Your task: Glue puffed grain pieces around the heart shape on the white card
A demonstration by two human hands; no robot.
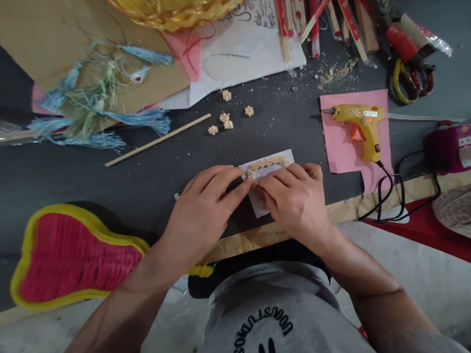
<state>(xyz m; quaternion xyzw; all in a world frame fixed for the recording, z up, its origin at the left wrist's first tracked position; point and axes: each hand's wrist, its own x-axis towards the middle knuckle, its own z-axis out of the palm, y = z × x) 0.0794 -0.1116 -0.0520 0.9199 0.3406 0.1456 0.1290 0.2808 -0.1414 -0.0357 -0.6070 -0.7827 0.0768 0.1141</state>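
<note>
A small white paper [262,206] lies near the table's front edge, bearing a curved row of small beige grain-like pieces [273,161]. My left hand [206,209] reaches in from the left, thumb and forefinger closed at the row's left end. Across the lower part of the paper bends my right hand [299,200], its fingers curled and pressed together; what lies under its fingertips is hidden. Beyond the hands sit several loose beige clusters [224,118]. To the right, a yellow glue gun [357,119] with a lit orange light rests on pink paper [336,149].
A thin wooden stick [159,139] lies at left, beside blue tassels [136,119]. A pink-and-yellow fan-shaped piece [79,255] is at front left. At the back are a yellow basket [176,10], wrapped sticks [283,27] and scissors [403,82]. A purple power block [451,147] trails cords at right.
</note>
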